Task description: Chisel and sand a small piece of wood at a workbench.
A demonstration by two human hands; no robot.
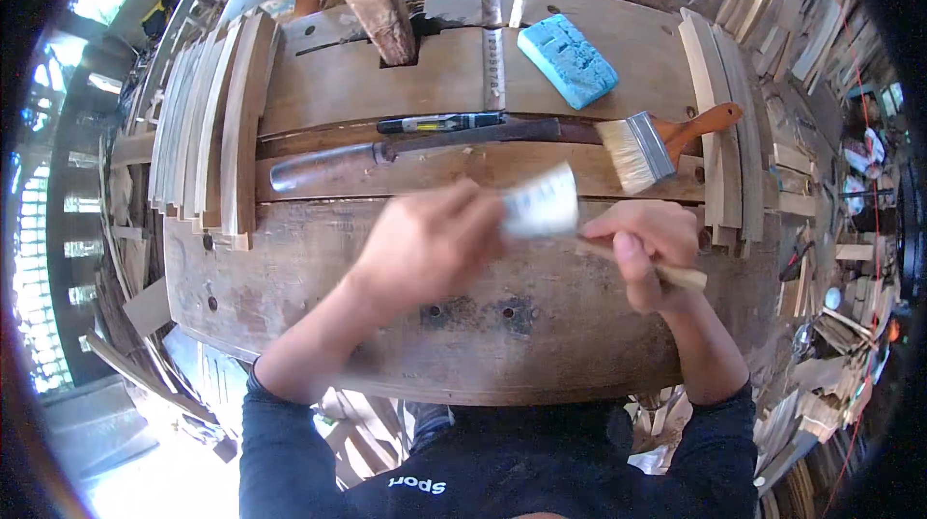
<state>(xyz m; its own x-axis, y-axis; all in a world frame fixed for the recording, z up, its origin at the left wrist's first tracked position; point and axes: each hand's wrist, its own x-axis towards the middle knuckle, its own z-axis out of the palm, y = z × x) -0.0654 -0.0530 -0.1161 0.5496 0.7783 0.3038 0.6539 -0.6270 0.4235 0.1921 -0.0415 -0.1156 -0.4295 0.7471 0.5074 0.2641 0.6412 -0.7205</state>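
Note:
Over the near part of the wooden workbench (579,345), my left hand (425,239) is closed around a white printed container (543,202). Motion blur hides its exact kind and the fingertips. Pinched between thumb and fingers of my right hand (652,251) is a thin wooden stick (684,277); its far tip points at the container's lower right edge, and I cannot tell whether they touch. Beyond both hands lies a chisel (328,167) with its blade to the right. A flat paintbrush (637,152) with pale bristles rests just past my right hand.
A black marker-like tube (439,122) lies behind the chisel. Farther back are a blue sponge (568,60) and an inlaid ruler strip (494,70). An upright wooden post (372,2) stands in the bench. Wooden strips are stacked at left (237,123) and right (719,123).

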